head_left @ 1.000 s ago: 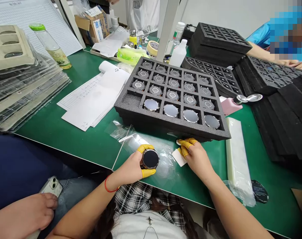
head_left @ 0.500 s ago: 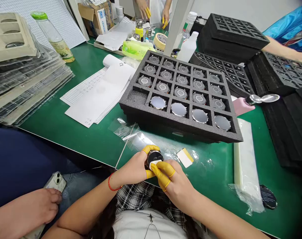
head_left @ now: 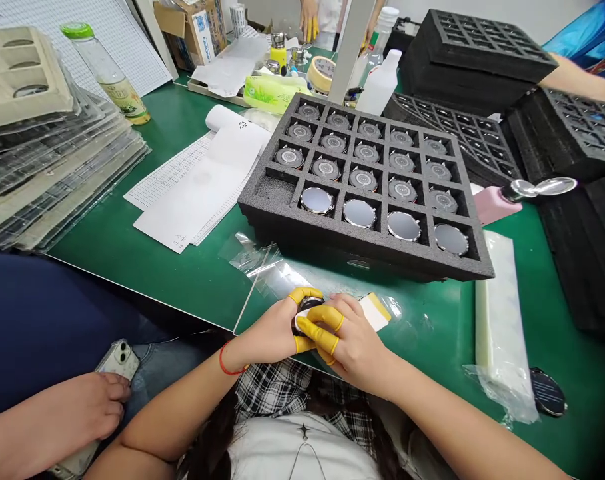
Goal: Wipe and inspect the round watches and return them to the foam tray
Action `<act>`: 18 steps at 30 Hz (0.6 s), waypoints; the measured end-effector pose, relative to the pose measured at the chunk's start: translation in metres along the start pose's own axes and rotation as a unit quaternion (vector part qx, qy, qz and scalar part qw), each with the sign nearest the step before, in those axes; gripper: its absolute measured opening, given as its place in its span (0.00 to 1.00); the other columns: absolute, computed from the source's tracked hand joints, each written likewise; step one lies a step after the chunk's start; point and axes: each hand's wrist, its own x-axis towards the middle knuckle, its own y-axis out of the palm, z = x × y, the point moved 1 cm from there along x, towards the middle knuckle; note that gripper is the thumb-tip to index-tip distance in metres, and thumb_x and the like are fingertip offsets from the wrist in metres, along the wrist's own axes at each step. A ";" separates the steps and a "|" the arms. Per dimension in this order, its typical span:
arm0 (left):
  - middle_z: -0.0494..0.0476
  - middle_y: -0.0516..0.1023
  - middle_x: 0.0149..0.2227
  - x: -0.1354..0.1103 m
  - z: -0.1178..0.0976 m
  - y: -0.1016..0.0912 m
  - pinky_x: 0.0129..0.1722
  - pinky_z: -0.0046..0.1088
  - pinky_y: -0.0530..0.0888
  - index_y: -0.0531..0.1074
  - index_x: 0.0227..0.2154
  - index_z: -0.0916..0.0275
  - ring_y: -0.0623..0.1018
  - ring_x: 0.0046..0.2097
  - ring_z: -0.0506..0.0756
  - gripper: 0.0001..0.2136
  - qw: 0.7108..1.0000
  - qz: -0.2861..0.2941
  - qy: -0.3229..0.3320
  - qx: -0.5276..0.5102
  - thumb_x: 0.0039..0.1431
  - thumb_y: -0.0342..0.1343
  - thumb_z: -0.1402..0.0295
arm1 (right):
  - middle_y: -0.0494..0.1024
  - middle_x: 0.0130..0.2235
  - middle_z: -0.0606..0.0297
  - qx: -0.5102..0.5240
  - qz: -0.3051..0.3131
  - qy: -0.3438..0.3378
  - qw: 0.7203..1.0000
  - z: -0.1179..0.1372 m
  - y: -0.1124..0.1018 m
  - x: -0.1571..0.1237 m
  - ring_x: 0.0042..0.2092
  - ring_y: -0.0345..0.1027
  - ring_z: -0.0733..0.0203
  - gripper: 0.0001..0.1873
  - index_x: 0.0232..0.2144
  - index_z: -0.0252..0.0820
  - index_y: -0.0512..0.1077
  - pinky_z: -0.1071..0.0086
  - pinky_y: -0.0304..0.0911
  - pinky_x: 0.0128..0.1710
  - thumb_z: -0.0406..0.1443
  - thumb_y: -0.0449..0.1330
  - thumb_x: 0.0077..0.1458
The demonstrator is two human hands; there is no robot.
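My left hand (head_left: 272, 333), with yellow finger cots, is closed round the rim of a dark-faced round watch (head_left: 311, 303) without a strap, close to the table's front edge. Over the watch, my right hand (head_left: 355, 347) pinches a small white wipe (head_left: 300, 323) and presses it on the watch face. Its fingers wear yellow cots too and hide much of the watch. Just beyond my right hand lies a white and yellow pad (head_left: 376, 311) on clear plastic film (head_left: 282, 277).
A black foam tray (head_left: 262, 217) holds several watches in compartments, with one front-left slot bare. Plastic trays (head_left: 42, 180) are stacked at left, papers (head_left: 192, 193) beside them. A pink pump bottle (head_left: 497, 203) and a wrapped white pack (head_left: 497, 307) stand right. A neighbour's hand (head_left: 90, 407) rests on a phone.
My right hand has shifted with the wipe across the watch face, now covering more of it and the pad behind. The view has moved slightly.
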 end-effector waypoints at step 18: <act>0.50 0.68 0.37 -0.001 -0.006 0.003 0.35 0.26 0.70 0.62 0.49 0.57 0.70 0.34 0.49 0.24 0.997 0.012 -0.058 -0.046 0.50 0.61 0.75 | 0.74 0.37 0.65 -0.021 -0.063 0.039 0.997 -0.037 -0.024 -0.037 0.38 0.65 0.59 0.21 0.48 0.51 0.69 0.50 0.59 0.52 0.26 0.55 0.56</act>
